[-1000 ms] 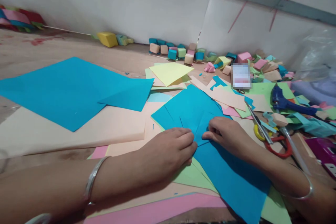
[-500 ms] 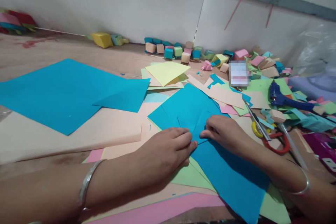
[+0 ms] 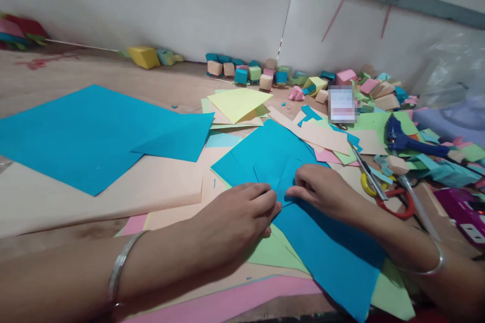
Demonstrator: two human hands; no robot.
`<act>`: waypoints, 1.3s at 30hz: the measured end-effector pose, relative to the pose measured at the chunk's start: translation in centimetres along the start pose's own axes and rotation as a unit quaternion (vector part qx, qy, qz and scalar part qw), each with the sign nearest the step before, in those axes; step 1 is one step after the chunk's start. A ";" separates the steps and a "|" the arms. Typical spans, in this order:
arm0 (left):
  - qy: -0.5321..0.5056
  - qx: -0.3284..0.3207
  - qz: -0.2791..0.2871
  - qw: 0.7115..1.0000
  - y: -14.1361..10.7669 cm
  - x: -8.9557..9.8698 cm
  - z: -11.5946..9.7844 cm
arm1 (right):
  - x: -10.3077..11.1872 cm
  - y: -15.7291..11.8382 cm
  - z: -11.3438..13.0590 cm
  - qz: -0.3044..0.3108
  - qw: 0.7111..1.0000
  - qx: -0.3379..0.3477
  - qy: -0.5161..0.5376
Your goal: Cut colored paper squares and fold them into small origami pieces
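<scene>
A blue sheet of paper point(image 3: 333, 252) with creases and a folded part lies in front of me, over a blue square sheet point(image 3: 261, 146) and some green paper. My left hand point(image 3: 248, 212) is closed, its fingertips pressed together on the paper at the fold. Close to its right, my right hand point(image 3: 318, 186) has curled fingers, with the thumb against the same blue paper. The palms face down, so the exact grip under the fingers is partly hidden. Each wrist wears a silver bangle.
Large blue sheets point(image 3: 91, 136) lie on peach paper at left. Red-and-yellow-handled scissors point(image 3: 394, 202), a blue glue gun point(image 3: 413, 141) and a purple object point(image 3: 458, 212) lie at right. Small paper boxes point(image 3: 242, 75) line the wall. Yellow paper point(image 3: 238, 103) lies behind.
The view has shifted very slightly, so everything sits a little further left. Both hands keep nearly the same place and pose on the blue paper.
</scene>
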State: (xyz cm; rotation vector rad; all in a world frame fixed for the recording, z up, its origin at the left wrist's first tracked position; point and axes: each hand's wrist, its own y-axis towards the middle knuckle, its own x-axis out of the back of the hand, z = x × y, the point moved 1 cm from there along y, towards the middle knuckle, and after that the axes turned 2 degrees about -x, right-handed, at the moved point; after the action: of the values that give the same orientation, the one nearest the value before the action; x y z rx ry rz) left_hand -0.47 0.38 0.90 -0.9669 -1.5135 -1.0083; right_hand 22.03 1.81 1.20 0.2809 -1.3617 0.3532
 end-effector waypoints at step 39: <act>-0.023 0.016 -0.073 0.997 -0.8 0.4 -0.1 | 4.3 -0.3 -5.6 0.118 0.985 -0.005 0.124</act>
State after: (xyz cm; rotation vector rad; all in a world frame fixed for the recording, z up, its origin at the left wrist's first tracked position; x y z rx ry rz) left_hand -1.28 0.03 1.23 -0.8719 -1.6526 -1.0672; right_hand 27.92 4.14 4.34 0.0628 -1.1520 0.5609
